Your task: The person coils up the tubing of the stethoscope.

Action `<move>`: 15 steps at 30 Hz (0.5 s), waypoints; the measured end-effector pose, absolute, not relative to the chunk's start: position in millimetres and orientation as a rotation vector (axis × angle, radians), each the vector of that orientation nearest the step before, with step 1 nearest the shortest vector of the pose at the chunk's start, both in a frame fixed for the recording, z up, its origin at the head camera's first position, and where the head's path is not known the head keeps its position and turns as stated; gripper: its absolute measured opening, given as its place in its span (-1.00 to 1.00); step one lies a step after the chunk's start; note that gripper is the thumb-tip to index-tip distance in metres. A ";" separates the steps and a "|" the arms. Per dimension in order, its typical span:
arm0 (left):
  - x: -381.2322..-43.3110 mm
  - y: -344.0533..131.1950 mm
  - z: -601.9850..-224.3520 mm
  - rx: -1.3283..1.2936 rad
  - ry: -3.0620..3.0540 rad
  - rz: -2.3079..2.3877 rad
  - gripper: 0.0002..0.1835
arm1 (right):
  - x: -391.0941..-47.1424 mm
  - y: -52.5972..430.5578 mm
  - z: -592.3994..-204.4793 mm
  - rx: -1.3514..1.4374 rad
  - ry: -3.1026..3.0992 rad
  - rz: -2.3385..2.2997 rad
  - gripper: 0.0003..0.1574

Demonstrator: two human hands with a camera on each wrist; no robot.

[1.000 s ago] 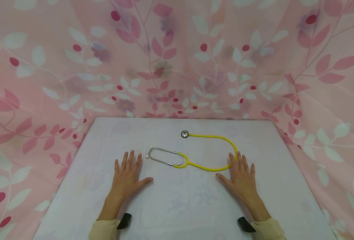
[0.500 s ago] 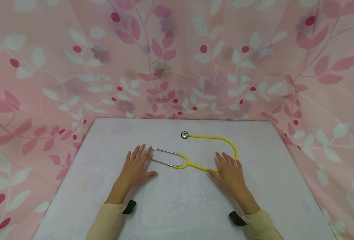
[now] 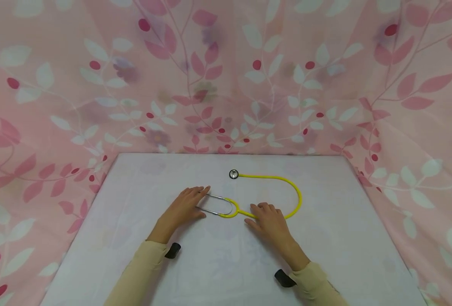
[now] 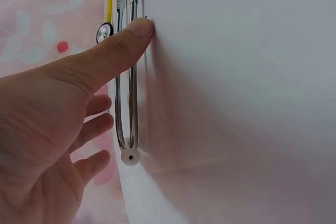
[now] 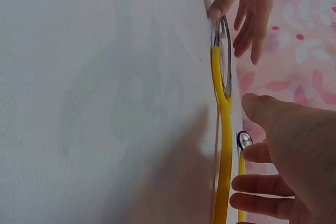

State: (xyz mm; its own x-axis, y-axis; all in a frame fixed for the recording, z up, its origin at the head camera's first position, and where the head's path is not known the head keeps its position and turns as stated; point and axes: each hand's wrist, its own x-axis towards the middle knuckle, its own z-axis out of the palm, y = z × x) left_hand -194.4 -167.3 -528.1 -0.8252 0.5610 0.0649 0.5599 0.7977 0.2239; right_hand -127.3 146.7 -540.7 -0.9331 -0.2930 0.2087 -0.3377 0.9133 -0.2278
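A yellow stethoscope [image 3: 299, 199] lies on the table, its tubing looped out to the right. Its round chest piece [image 3: 234, 174] is at the far side, and its metal ear tubes [image 3: 210, 211] point left. Over the ear-tube end is my left hand [image 3: 183, 209], fingers spread and not closed round it; an ear tip [image 4: 130, 157] shows below the thumb in the left wrist view. My right hand [image 3: 272, 224] is over the yellow tubing just right of the fork, covering part of it. In the right wrist view its fingers appear apart from the tube [image 5: 224, 145].
A white cloth covers the table [image 3: 218, 272]. Pink leaf-patterned curtains [image 3: 226, 76] stand close behind it and along both sides. Each wrist carries a black device, one at the left cuff [image 3: 173, 250] and one at the right cuff [image 3: 285, 278].
Both hands have moved inward from beside the stethoscope: the left one rightward over the ear tubes, the right one leftward along the tubing toward the fork. The stethoscope lies as before.
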 end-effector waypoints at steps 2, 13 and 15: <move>-197.5 -167.3 -529.9 0.933 2.962 0.379 0.01 | -127.3 141.1 -541.9 0.507 -2.901 0.424 -0.42; -200.2 -165.2 -535.8 1.050 2.992 0.403 -0.17 | -128.1 126.6 -543.6 0.569 -2.864 0.443 -0.50; -199.0 -164.7 -540.5 1.090 3.020 0.380 -0.21 | -128.3 126.5 -543.3 0.563 -2.866 0.432 -0.52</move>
